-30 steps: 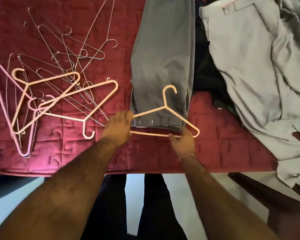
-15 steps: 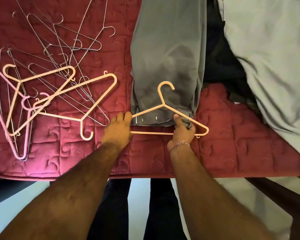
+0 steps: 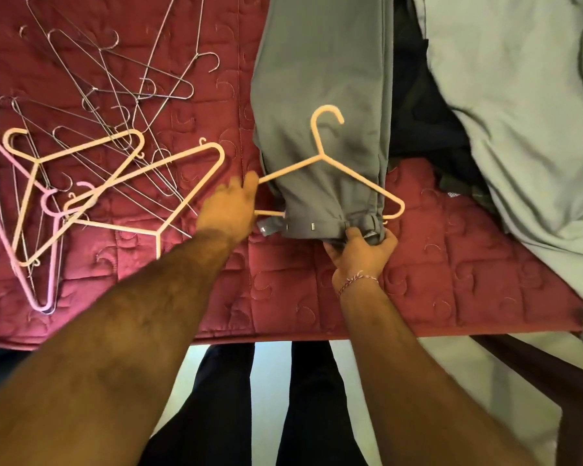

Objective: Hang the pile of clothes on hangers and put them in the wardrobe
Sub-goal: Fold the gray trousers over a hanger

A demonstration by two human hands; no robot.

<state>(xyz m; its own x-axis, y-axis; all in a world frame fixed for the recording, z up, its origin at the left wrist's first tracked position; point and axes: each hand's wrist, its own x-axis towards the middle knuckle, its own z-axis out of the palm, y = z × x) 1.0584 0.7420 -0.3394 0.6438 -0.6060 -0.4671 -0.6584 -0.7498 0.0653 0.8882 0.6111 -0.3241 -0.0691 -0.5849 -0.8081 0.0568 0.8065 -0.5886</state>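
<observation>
Since 0.5 s ago, grey trousers [image 3: 320,95] have been fed through the peach hanger [image 3: 327,163]; their waistband end now lies over the bottom bar, toward the person. Left hand [image 3: 229,210] grips the hanger's left corner, fingers curled round it. Right hand [image 3: 360,250] pinches the waistband at its right end. Trousers + hanger lie on a red quilted bed [image 3: 451,264], w/ spare hangers [image 3: 91,156] heaped at left and a pale garment pile [image 3: 519,112] at right. Risk, as I judge it: only a short length hangs over the bar, so lifting now could let the heavier leg side slide the trousers back off.
</observation>
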